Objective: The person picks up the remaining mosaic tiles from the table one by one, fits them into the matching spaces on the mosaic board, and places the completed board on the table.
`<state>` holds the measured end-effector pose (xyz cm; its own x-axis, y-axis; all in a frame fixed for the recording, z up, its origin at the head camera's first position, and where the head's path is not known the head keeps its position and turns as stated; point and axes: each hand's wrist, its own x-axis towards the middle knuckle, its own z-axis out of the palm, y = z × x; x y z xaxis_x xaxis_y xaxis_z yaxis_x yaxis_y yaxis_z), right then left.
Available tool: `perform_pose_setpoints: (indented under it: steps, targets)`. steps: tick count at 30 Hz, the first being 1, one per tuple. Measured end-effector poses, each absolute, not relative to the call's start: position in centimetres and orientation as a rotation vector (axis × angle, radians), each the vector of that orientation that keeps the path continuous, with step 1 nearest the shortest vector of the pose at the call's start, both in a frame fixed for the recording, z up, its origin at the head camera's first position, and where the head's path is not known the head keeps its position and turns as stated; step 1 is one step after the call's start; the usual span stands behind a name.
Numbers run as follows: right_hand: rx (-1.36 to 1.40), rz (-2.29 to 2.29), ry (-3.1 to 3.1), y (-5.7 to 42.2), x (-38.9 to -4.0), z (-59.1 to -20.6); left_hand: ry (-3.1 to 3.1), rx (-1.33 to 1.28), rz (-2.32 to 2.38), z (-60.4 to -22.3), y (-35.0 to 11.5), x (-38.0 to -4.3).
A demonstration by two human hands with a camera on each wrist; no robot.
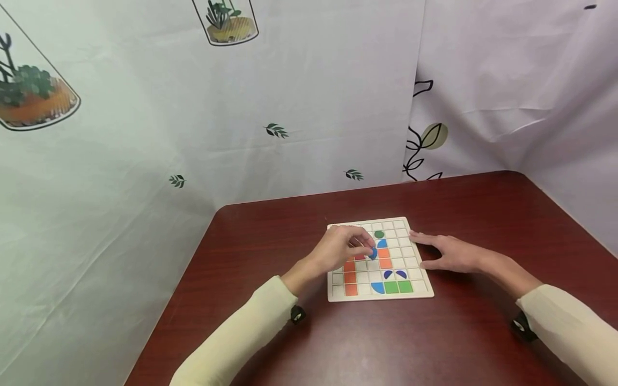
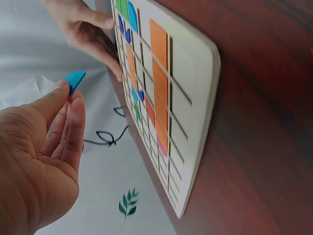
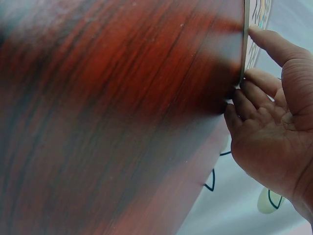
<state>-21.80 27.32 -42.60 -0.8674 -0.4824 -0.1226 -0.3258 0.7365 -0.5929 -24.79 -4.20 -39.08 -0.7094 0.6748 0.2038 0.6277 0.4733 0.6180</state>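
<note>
My left hand [image 1: 340,247] pinches a small blue tile [image 2: 76,81] between thumb and fingertips, raised above the board. The tile has a curved edge, but its full shape is partly hidden by the fingers. Under it lies a white grid board [image 1: 416,276], bearing flat colored shapes in some squares. My right hand [image 1: 454,253] rests at the board's right edge, its thumb and fingertips touching the rim and nothing gripped. On the grid sit orange squares [image 1: 351,277], green squares [image 1: 398,287], a light blue quarter circle [image 1: 378,288] and dark blue pieces [image 1: 401,274].
The board lies flat on a dark red wooden table [image 1: 270,241]. Behind the table hangs a white cloth [image 1: 314,107] printed with plants and leaves. A dark green round piece [image 1: 379,234] sits in the board's far rows.
</note>
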Motion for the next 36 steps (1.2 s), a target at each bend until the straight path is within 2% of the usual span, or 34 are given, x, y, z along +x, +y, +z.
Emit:
perform_pose_setpoints:
  steps: [18,36]
  targets:
    - [-0.758,-0.851,2.695,27.6,-22.0,-42.6,2.553,1.272,0.900,-41.5,1.4,-23.0]
    - [-0.780,-0.870,2.684,27.6,-21.9,-42.5,2.590,1.337,0.722,-42.6,4.3,-22.0]
